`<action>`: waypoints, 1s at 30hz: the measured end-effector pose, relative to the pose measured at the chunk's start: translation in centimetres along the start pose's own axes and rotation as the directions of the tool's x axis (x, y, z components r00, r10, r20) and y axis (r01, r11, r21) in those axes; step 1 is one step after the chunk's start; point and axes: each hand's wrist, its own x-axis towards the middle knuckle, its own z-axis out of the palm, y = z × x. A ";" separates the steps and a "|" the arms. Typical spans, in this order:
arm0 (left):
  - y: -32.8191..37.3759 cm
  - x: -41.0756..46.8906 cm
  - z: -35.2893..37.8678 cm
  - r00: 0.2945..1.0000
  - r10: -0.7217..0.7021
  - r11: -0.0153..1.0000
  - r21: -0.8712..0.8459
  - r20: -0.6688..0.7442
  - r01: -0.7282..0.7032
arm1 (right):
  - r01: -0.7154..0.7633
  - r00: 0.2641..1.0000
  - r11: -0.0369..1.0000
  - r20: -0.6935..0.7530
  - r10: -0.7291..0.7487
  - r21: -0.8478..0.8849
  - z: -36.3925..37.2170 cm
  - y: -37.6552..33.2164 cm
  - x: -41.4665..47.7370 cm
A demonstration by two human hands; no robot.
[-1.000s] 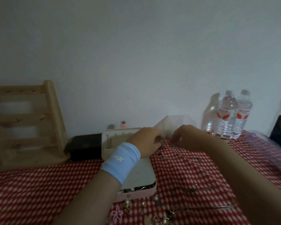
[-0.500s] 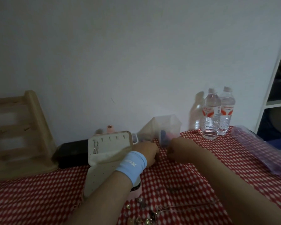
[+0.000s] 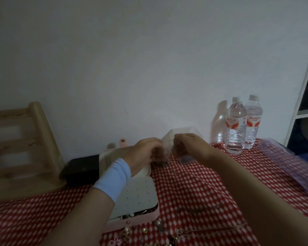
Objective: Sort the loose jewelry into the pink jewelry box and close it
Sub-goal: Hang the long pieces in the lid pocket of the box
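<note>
The pink jewelry box (image 3: 140, 218) lies open on the red dotted cloth, its white perforated panel (image 3: 139, 194) facing up and its lid behind my left wrist. My left hand (image 3: 144, 153) and my right hand (image 3: 188, 145) meet just behind the box, fingers curled, each pinching a small clear plastic bag (image 3: 184, 158); the spot is blurred. A clear plastic container (image 3: 184, 130) stands right behind the hands. Loose jewelry (image 3: 127, 229) is scattered along the near edge, with a thin chain (image 3: 212, 230) to the right.
A wooden rack (image 3: 25, 148) stands at the left with a black box (image 3: 82, 168) beside it. Two water bottles (image 3: 236, 125) stand against the wall at the right. A purple plastic bag (image 3: 292, 162) lies at the right edge, by a white shelf (image 3: 305, 103).
The view swung left and right. My hands stayed together behind the box and have risen a little off the cloth toward the clear container.
</note>
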 end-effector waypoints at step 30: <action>0.3 -5.7 -17.9 0.857 0.326 0.714 -0.698 0.398 0.053 | 0.096 0.877 0.995 0.472 -0.085 0.001 10.6 -4.6 5.6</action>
